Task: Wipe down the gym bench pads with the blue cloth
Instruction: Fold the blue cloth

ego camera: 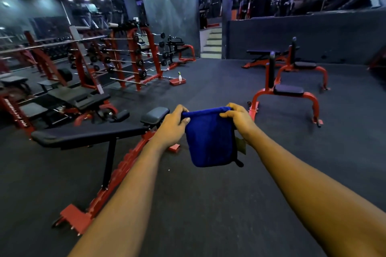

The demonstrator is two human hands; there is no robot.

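Note:
A folded blue cloth (211, 137) hangs in the air in front of me. My left hand (174, 125) pinches its top left corner and my right hand (240, 119) pinches its top right corner. Just left of my hands stands a bench with a long black back pad (87, 134) and a small black seat pad (155, 115) on a red frame. The cloth is apart from both pads. To the right, farther off, stands a red-framed seat with a black pad (289, 90) and an upright black backrest (271, 69).
Red racks of barbells (133, 58) line the left side with more benches (77, 96). A white spray bottle stands in a red tray (178, 81) on the dark rubber floor. Further benches (263, 53) stand at the back right, and steps (212, 45) lead up behind.

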